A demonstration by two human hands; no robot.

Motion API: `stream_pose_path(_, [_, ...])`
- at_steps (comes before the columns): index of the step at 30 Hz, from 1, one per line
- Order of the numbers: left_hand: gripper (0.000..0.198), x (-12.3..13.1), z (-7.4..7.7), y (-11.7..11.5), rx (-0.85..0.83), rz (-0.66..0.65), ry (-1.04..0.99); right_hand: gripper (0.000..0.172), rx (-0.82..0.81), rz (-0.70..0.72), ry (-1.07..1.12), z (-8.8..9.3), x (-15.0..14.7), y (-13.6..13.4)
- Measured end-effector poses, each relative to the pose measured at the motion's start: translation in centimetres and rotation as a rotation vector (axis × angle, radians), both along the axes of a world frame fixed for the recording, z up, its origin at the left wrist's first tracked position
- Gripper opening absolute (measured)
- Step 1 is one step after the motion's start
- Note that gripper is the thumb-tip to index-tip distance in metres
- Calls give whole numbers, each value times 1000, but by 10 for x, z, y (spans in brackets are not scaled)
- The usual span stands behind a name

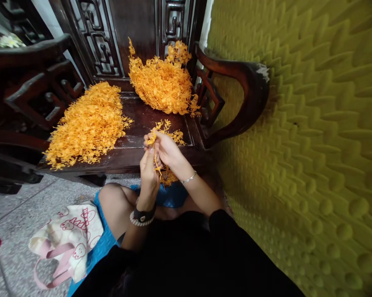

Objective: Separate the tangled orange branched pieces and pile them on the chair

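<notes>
My left hand (148,165) and my right hand (165,149) meet in front of the seat's front edge, fingers closed. Between them is an orange branched strand (157,165), part of it hanging below my fingers. My right fingertips pinch its upper end, while my left thumb and fingers grip lower down. Just beyond my right hand, a small orange cluster (177,137) lies on the seat. A large heap of orange branched pieces (90,123) sits at the left, and another heap (162,84) at the back right. More orange pieces (168,177) show below my hands.
The dark wooden chair (133,119) has a carved back and a curved right armrest (250,82). An olive-green embossed wall (297,144) rises close on the right. A white cloth bag (71,231) with pink straps lies at lower left, beside a blue sheet (103,243).
</notes>
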State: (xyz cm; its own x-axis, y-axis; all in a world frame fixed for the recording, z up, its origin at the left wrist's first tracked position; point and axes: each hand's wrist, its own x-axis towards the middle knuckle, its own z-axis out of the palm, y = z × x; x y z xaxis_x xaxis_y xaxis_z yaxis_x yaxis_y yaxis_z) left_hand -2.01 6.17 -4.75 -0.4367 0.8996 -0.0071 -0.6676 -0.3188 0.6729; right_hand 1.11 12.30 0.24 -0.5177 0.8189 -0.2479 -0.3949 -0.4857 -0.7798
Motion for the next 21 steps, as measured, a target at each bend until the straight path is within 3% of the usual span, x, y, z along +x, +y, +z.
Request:
stream_pose_path(3, [17, -1, 5, -4, -42, 48, -67, 41, -59, -101, -53, -3, -13, 0])
stream_pose_path(7, [16, 1, 11, -10, -69, 29, -105, 41, 223, -325, -78, -4, -18, 4])
stream_pose_path(9, [20, 1, 14, -11, -61, -23, -142, 43, 324, -314, -53, -3, -15, 8])
stream_pose_path(13, [29, 2, 23, -9, 3, -158, -255, 47, 320, -188, -46, 2, -11, 22])
stream_pose_path(18, [30, 9, 28, -18, 20, -180, -230, 49, 396, -456, -135, 16, -7, 49])
stream_pose_path(21, [29, 11, 30, -26, 42, -149, -203, 49, 404, -260, -129, 27, 0, 54])
